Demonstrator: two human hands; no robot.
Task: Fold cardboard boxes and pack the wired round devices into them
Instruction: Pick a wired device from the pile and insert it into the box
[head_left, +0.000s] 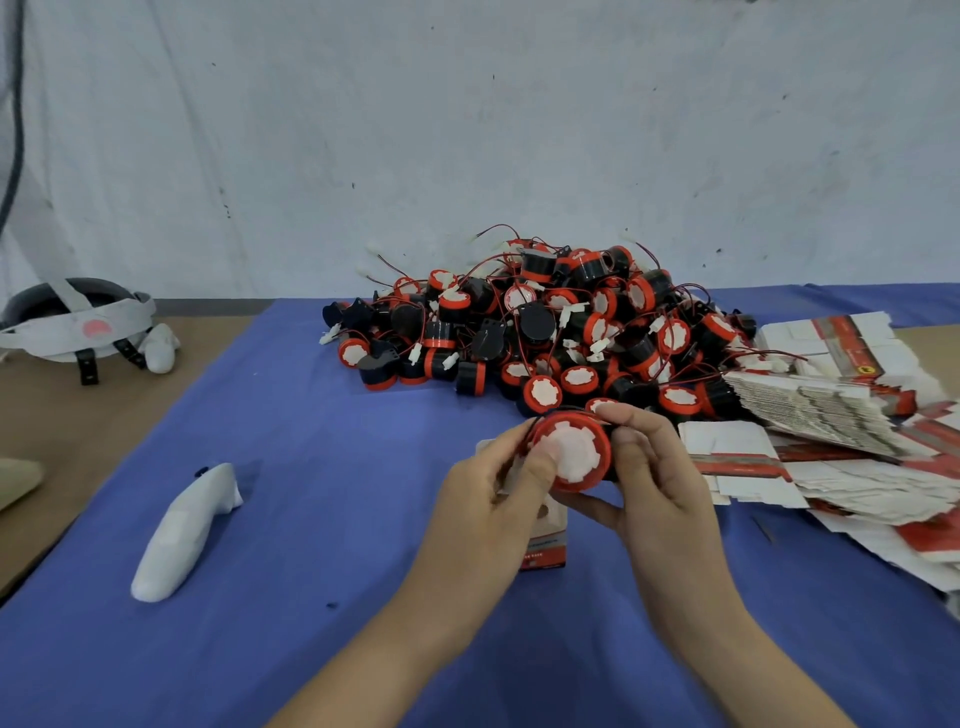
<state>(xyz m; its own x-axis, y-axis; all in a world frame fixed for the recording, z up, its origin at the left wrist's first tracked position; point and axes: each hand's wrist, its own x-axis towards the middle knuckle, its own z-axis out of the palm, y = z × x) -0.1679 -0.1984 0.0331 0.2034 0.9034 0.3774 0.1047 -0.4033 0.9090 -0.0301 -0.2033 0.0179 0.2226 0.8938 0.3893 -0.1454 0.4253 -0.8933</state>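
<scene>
— What lies furthest left?
— A grey-and-white headset (78, 322), resting on the bare brown part of the bench (62, 415), well apart from the work. Nearer the middle, on the blue cloth (322, 467), a white controller (182, 530) lies on its side.

— And the hands?
— Both hold one round device (571, 449), raised above the cloth in the middle foreground. The left hand (493, 504) curls at its left rim with the thumb laid across the white face. The right hand (654, 478) grips the right rim, thumb underneath and fingers over the top (a thin wire seems to run by those fingers, too fine to follow).

— Any box?
— A folded box (543, 545), red and white, stands upright just beneath the device, partly hidden behind the left hand. Whether that hand also grips it, I cannot tell.

— Behind them?
— The pile of devices (561, 332): black bodies, red rims, red wires and white plugs tangled together. At its right edge, flat cartons (831, 431) lie in fanned stacks, reaching the right side of the picture.
</scene>
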